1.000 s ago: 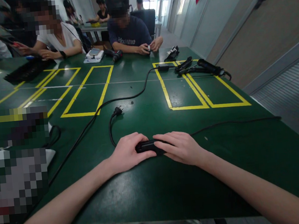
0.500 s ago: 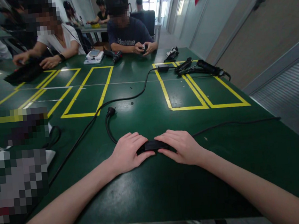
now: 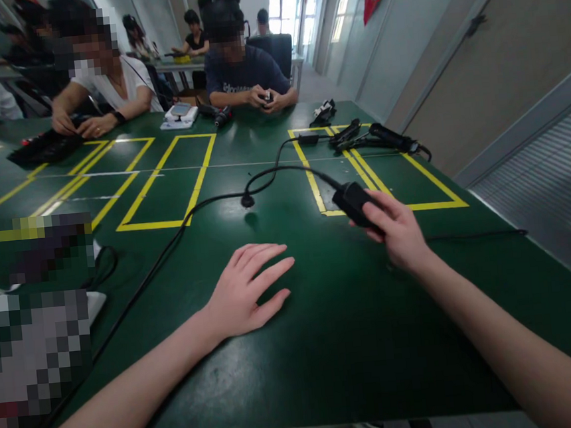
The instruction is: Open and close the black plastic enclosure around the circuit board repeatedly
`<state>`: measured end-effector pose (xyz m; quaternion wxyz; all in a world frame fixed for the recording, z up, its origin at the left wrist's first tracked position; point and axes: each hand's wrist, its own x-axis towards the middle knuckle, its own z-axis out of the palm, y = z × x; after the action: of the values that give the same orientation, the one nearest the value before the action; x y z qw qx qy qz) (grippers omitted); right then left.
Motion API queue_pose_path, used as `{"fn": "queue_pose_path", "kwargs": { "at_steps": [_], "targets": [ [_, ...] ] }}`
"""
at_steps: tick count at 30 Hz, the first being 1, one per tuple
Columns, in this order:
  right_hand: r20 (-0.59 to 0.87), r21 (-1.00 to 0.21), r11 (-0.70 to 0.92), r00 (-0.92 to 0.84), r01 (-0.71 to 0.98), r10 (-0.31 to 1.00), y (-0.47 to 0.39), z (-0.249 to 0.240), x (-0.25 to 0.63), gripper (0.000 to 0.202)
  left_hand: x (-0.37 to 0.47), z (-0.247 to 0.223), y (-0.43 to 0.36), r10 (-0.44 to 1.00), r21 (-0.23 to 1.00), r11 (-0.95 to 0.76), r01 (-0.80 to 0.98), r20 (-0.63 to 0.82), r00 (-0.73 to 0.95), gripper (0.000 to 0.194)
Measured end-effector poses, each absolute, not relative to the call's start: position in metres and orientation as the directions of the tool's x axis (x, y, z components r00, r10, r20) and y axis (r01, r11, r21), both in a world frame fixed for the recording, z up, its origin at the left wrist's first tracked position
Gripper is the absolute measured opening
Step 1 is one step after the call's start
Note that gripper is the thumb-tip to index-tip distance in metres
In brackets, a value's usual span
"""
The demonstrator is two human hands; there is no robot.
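Observation:
My right hand (image 3: 397, 227) is closed around a black power adapter (image 3: 354, 202), lifted above the green table (image 3: 298, 359) and tilted up to the left. From the adapter's far end a black cord (image 3: 291, 167) curves left to a round plug (image 3: 247, 201). Another thin black cable (image 3: 477, 234) stretches right from behind my right hand toward the table's edge. My left hand (image 3: 245, 289) holds nothing, its fingers spread low over the table or resting on it; which of these I cannot tell.
A long black cable (image 3: 154, 262) crosses the table toward an inline box (image 3: 307, 139) and black clamp-like tools (image 3: 383, 137). Yellow tape outlines (image 3: 154, 225) mark the tabletop. A blurred-out item (image 3: 38, 355) sits at left. Several people work opposite, near a power drill (image 3: 221, 116).
The adapter was low between both hands. My right hand has carried it up, away and to the right, dragging the plug rightward. My left hand has let go and its fingers have spread.

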<state>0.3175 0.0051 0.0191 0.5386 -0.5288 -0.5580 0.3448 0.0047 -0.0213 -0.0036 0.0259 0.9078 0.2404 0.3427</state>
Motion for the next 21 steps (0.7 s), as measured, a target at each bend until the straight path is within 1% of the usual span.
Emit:
{"fn": "queue_pose_path", "kwargs": {
  "at_steps": [1, 3, 7, 10, 13, 16, 21],
  "targets": [
    [0.206, -0.973, 0.177, 0.207, 0.149, 0.956, 0.009, 0.025, 0.326, 0.053, 0.005, -0.005, -0.021, 0.46, 0.238, -0.886, 0.398, 0.563, 0.687, 0.043],
    [0.176, -0.984, 0.163, 0.302, 0.068, 0.937, 0.014, 0.037, 0.342, 0.047, 0.005, -0.009, -0.02, 0.468, 0.27, -0.884, 0.382, 0.501, 0.728, 0.04],
    [0.117, -0.993, 0.103, 0.455, 0.055, 0.883, 0.015, 0.051, 0.375, 0.025, 0.006, -0.012, -0.019, 0.487, 0.3, -0.872, 0.386, 0.457, 0.744, 0.037],
    [0.071, -0.997, 0.064, 0.55, 0.032, 0.832, 0.011, 0.048, 0.402, 0.015, 0.007, -0.013, -0.019, 0.502, 0.326, -0.861, 0.391, 0.419, 0.756, 0.037],
    [0.042, -0.998, 0.065, 0.612, -0.015, 0.79, 0.005, 0.038, 0.428, 0.015, 0.007, -0.013, -0.019, 0.522, 0.359, -0.845, 0.397, 0.388, 0.76, 0.038],
    [0.027, -0.999, 0.049, 0.636, -0.017, 0.771, 0.002, 0.029, 0.445, 0.015, 0.007, -0.013, -0.018, 0.53, 0.381, -0.836, 0.396, 0.371, 0.763, 0.038],
    [0.02, -1.0, 0.022, 0.662, 0.004, 0.75, 0.005, 0.024, 0.452, 0.028, 0.006, -0.012, -0.017, 0.533, 0.395, -0.83, 0.394, 0.353, 0.769, 0.038]
  ]
}}
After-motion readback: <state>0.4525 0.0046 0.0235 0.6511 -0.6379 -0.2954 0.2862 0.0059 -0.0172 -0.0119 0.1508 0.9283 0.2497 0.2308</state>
